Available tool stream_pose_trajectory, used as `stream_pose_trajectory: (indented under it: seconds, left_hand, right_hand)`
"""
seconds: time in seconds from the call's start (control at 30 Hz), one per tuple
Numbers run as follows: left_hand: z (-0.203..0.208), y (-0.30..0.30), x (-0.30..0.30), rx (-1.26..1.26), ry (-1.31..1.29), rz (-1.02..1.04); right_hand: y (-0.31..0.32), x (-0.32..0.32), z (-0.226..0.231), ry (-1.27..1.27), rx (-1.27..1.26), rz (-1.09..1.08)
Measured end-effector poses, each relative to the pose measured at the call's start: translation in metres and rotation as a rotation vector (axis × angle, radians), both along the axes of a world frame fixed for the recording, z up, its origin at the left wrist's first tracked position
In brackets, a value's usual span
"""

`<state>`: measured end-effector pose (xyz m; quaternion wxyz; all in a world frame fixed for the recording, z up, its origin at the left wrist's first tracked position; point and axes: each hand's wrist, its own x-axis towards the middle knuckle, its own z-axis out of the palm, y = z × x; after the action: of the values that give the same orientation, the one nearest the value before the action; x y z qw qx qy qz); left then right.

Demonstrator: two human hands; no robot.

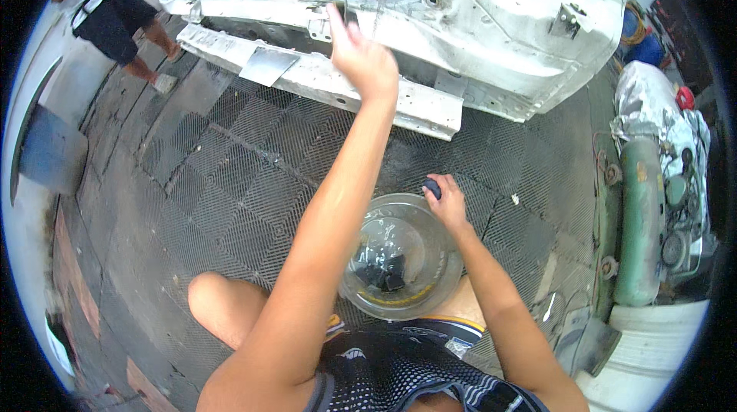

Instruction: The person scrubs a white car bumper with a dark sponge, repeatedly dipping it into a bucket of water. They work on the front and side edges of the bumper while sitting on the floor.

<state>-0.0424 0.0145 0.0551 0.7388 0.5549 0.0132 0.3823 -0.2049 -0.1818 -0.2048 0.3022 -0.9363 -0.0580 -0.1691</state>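
White car body [491,24] is sitting at the far side of the ribbed floor tiles [246,189], left hand [367,63] hovering blurry by it, so can't tell if that grip's holding anything. Right hand [451,203] is holding a dark block [433,188], fingers curling snugly, near a clear basin's [445,255] rim.

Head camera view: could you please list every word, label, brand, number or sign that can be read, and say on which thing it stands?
None can be read in this view.
Clear basin: faint marks on its wall, too blurred to tell whether they are letters.
Dark shirt: a small white mark, no legible letters.
Green cylinder: no lettering that I can make out.
White car body: no lettering that I can make out.
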Motion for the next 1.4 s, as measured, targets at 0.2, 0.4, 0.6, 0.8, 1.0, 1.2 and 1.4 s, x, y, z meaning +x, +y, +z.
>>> stream_pose_trajectory:
  seconds: [0.2,0.4,0.6,0.8,1.0,1.2,1.4]
  left_hand:
    - [-0.051,-0.036,0.065,0.573,0.039,0.466]
    - [-0.054,-0.043,0.044,0.697,0.056,0.320]
    - [-0.038,-0.036,0.060,0.626,0.097,0.497]
    - [-0.072,-0.010,0.052,0.931,0.056,0.509]
    - [-0.091,-0.009,-0.002,1.117,-0.217,0.223]
    - [-0.103,0.014,-0.034,0.817,-0.265,0.090]
    - [-0.185,0.013,-0.124,0.309,0.331,-0.377]
  right_hand:
    - [0.017,0.006,0.001,-0.021,-0.022,0.047]
    - [0.008,0.006,-0.002,0.021,-0.022,0.024]
    - [0.012,0.006,-0.006,0.001,-0.018,0.040]
    - [0.011,0.003,0.003,0.062,-0.029,0.008]
    - [0.011,0.006,0.002,0.058,-0.050,0.000]
    - [0.011,-0.001,0.016,-0.129,-0.116,0.009]
    - [0.059,-0.011,0.051,-0.179,0.398,0.048]
